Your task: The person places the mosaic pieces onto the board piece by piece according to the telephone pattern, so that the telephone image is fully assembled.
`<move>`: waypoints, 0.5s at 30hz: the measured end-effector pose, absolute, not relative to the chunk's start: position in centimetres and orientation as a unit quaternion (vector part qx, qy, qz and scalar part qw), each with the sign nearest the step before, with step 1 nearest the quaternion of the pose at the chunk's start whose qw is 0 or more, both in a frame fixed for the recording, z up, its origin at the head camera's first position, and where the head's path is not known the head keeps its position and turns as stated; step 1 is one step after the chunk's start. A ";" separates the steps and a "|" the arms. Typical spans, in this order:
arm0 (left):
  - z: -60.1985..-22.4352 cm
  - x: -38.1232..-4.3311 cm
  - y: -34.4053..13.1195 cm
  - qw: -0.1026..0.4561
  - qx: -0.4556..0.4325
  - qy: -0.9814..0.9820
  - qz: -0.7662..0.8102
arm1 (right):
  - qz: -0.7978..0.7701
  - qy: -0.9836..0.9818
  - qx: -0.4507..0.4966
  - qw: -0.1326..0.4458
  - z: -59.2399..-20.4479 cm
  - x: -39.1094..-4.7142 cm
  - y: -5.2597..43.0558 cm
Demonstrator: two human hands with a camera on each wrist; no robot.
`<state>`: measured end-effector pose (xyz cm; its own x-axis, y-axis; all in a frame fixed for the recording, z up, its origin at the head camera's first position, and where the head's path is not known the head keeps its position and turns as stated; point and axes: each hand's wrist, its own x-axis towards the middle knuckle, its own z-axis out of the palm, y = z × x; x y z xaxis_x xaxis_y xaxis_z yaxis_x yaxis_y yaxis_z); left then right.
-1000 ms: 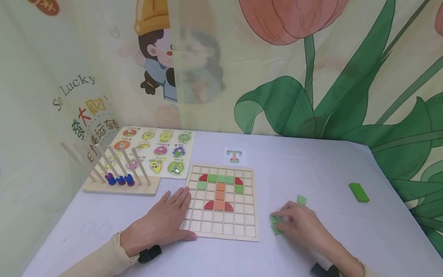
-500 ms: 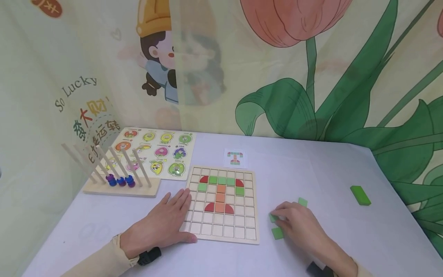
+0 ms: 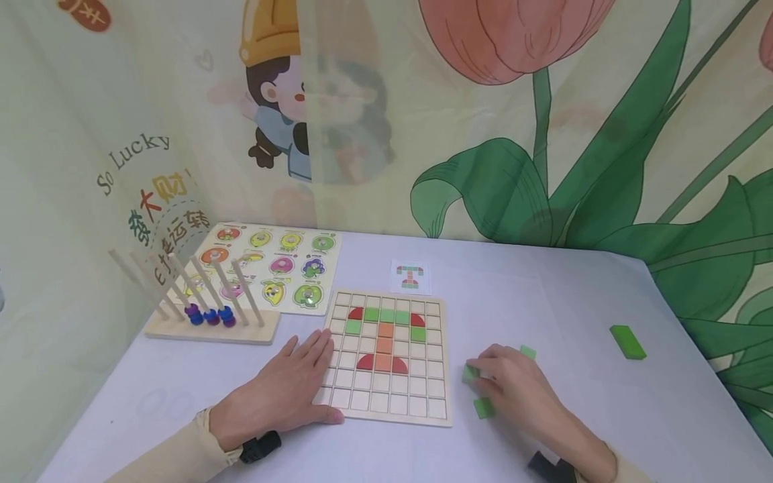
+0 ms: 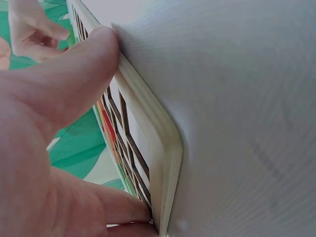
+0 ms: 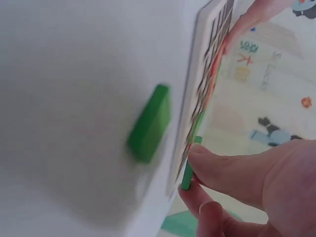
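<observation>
My left hand [image 3: 280, 386] rests at the left edge and near-left corner of a wooden grid board [image 3: 398, 404], fingers extended. In the left wrist view its thumb [image 4: 81, 74] lies on the board's edge. Red, green and orange tiles form a pattern in the grid. My right hand [image 3: 516, 386], right of the board, pinches a small green square tile [image 5: 190, 168] between thumb and fingers. One green tile [image 3: 484, 407] lies on the table just below that hand, and a lighter green tile [image 3: 528, 352] shows partly behind it.
A small pattern card [image 3: 411, 278] lies behind the board. At the back left are a fruit puzzle board [image 3: 296, 251] and a wooden peg stand [image 3: 211, 329] with blue and purple beads. A green block [image 3: 628, 342] lies far right. A printed curtain [image 3: 483, 188] stands behind the table.
My right hand has drawn one green tile slightly up and left, away from the other green tile beside it. The left hand stays in place on the board.
</observation>
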<state>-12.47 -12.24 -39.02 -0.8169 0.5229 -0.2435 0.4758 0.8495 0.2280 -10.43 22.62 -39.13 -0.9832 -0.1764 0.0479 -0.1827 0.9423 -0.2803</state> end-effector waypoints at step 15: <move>-39.1 -12.5 -12.1 0.153 0.257 0.952 0.069 | 0.200 -0.940 0.277 0.019 -38.7 -12.0 14.1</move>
<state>-12.49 -12.13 -39.06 -0.8209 0.5106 -0.2558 0.4683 0.8582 0.2101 -11.95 14.06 -38.72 -0.8457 -0.5133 0.1460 -0.5282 0.7663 -0.3658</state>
